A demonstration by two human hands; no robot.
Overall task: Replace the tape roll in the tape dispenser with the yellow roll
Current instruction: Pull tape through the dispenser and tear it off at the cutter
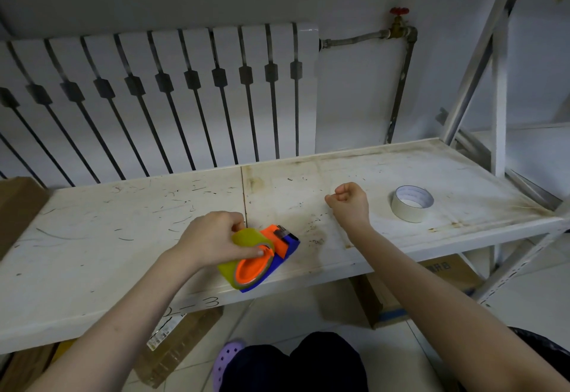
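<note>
The orange and blue tape dispenser [282, 245] lies near the front edge of the white shelf [123, 222], with the yellow roll [243, 240] seated around its orange hub. My left hand [212, 242] grips the yellow roll from the left, thumb pressed on the roll's front rim. A white tape roll [411, 203] lies flat on the shelf to the right. My right hand [350, 205] hovers over the shelf between the dispenser and the white roll, fingers curled into a loose fist with nothing in it.
A white radiator [160, 98] and a pipe with a red valve [399, 21] stand behind the shelf. Shelf uprights [499, 83] rise at the right. Cardboard boxes [401, 293] sit on the floor below, another box [18, 206] at the far left.
</note>
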